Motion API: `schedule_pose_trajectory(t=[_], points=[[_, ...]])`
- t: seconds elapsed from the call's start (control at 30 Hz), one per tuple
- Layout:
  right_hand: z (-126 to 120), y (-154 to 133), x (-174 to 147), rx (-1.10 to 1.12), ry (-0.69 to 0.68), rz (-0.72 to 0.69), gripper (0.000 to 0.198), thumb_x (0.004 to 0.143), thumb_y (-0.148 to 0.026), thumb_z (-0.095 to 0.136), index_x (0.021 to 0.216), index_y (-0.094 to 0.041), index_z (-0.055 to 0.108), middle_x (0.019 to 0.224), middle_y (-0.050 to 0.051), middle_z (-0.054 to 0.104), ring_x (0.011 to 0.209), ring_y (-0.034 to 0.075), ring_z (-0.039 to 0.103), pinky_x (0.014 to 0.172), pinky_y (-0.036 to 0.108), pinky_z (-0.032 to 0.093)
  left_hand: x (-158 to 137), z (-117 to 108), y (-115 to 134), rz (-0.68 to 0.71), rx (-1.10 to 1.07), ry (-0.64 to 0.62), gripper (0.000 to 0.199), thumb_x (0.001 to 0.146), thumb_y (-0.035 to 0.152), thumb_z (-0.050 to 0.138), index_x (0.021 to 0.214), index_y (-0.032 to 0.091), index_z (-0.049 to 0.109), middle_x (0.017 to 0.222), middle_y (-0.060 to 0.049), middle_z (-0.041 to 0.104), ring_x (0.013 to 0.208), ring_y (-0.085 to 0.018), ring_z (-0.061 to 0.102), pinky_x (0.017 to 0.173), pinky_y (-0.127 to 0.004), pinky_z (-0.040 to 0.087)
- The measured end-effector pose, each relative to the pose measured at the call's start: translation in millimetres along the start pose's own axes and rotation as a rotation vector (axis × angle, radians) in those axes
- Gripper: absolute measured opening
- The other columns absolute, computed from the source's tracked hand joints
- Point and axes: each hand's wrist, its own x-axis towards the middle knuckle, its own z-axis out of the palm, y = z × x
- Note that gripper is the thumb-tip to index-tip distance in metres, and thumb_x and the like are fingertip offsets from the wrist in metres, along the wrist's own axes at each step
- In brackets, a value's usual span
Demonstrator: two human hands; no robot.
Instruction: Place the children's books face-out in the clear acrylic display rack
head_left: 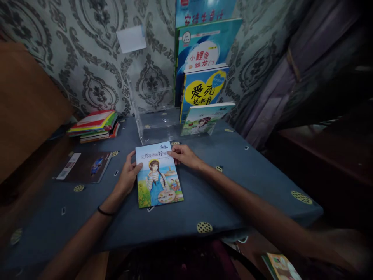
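A paperback book (155, 182), its cover showing a girl in a yellow hat and blue overalls, is between my two hands over the front middle of the table. My left hand (128, 175) grips its left edge, thumb on the cover. At the upper right edge, my right hand (185, 155) pinches the book with the thumb on top; the fingers beneath are partly hidden. Just behind stands a clear acrylic book rack (154, 134). On its right side several books stand in tiers, the front one a green-and-white paperback (199, 120), with a blue book with a yellow heart (204, 87) behind it.
A stack of books (94, 126) lies at the back left, with a dark book (84, 167) flat before it. A brown box (29, 105) stands far left. Patterned wallpaper and a purple curtain (274, 93) border the blue tablecloth (227, 194). Another book (282, 266) is below the table.
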Motion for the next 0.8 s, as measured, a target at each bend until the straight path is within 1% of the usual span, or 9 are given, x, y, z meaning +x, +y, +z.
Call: schedule_pose_trajectory(t=[0.13, 0.27, 0.33, 0.43, 0.47, 0.53, 0.6, 0.67, 0.8], points=[[2, 8, 4, -0.049, -0.009, -0.013, 0.05, 0.074, -0.067, 0.07, 0.063, -0.021, 0.052, 0.047, -0.004, 0.055, 0.043, 0.011, 0.051, 0.041, 0.022, 0.039, 3, -5, -5, -0.03, 0.043, -0.024, 0.093, 0.07, 0.048, 0.083, 0.142, 0.018, 0.032, 0.096, -0.008, 0.076, 0.076, -0.022, 0.074, 0.065, -0.031, 0.058], [2, 15, 4, -0.08, 0.011, -0.009, 0.05, 0.075, -0.068, 0.069, 0.063, -0.022, 0.051, 0.047, -0.004, 0.053, 0.042, 0.011, 0.049, 0.041, 0.023, 0.037, 7, -11, -8, -0.008, 0.172, -0.051, 0.092, 0.072, 0.05, 0.08, 0.143, 0.015, 0.032, 0.101, -0.01, 0.074, 0.08, -0.023, 0.072, 0.068, -0.033, 0.058], [2, 19, 4, -0.092, 0.022, -0.01, 0.05, 0.075, -0.068, 0.068, 0.064, -0.022, 0.052, 0.047, -0.004, 0.053, 0.042, 0.011, 0.05, 0.041, 0.023, 0.037, 8, -15, -8, 0.053, 0.343, -0.039, 0.082, 0.077, 0.05, 0.075, 0.141, 0.015, 0.036, 0.096, -0.008, 0.073, 0.077, -0.022, 0.07, 0.067, -0.032, 0.056], [2, 21, 5, -0.152, 0.018, -0.004, 0.047, 0.08, -0.065, 0.064, 0.065, -0.021, 0.053, 0.049, -0.003, 0.054, 0.043, 0.012, 0.051, 0.043, 0.024, 0.038, 4, -21, -3, 0.161, 0.784, -0.036, 0.058, 0.087, 0.046, 0.065, 0.135, 0.018, 0.048, 0.074, 0.001, 0.066, 0.065, -0.02, 0.064, 0.062, -0.03, 0.049], [2, 20, 5, -0.189, 0.018, 0.004, 0.045, 0.082, -0.062, 0.063, 0.064, -0.022, 0.053, 0.049, -0.003, 0.055, 0.043, 0.013, 0.051, 0.044, 0.025, 0.038, 2, -21, -1, 0.188, 0.942, -0.042, 0.051, 0.09, 0.045, 0.062, 0.132, 0.02, 0.052, 0.071, 0.002, 0.064, 0.064, -0.02, 0.063, 0.062, -0.03, 0.048], [3, 18, 5, -0.276, 0.024, 0.019, 0.04, 0.085, -0.054, 0.061, 0.064, -0.021, 0.052, 0.051, -0.002, 0.056, 0.043, 0.013, 0.052, 0.047, 0.025, 0.039, -2, -20, 3, 0.231, 1.204, -0.051, 0.041, 0.093, 0.041, 0.057, 0.129, 0.021, 0.055, 0.079, -0.001, 0.067, 0.072, -0.022, 0.066, 0.066, -0.031, 0.049], [3, 13, 4, -0.368, 0.026, 0.033, 0.035, 0.088, -0.045, 0.058, 0.063, -0.021, 0.052, 0.051, -0.002, 0.057, 0.043, 0.013, 0.053, 0.05, 0.026, 0.04, -3, -19, 5, 0.286, 1.377, -0.059, 0.037, 0.095, 0.037, 0.054, 0.128, 0.02, 0.055, 0.1, -0.007, 0.069, 0.091, -0.026, 0.067, 0.073, -0.034, 0.052], [3, 9, 3, -0.47, 0.039, 0.039, 0.032, 0.089, -0.04, 0.057, 0.063, -0.021, 0.052, 0.053, -0.002, 0.059, 0.047, 0.014, 0.056, 0.053, 0.026, 0.04, -2, -18, 5, 0.375, 1.468, -0.09, 0.034, 0.097, 0.034, 0.052, 0.126, 0.017, 0.057, 0.117, -0.012, 0.065, 0.107, -0.028, 0.063, 0.083, -0.038, 0.054], [6, 2, -3, -0.743, 0.139, 0.035, 0.027, 0.088, -0.034, 0.061, 0.064, -0.021, 0.056, 0.06, 0.002, 0.065, 0.056, 0.017, 0.06, 0.055, 0.027, 0.037, 5, -22, -2, 0.565, 1.497, -0.191, 0.029, 0.1, 0.03, 0.047, 0.122, 0.014, 0.057, 0.132, -0.016, 0.06, 0.125, -0.03, 0.055, 0.101, -0.046, 0.05]])
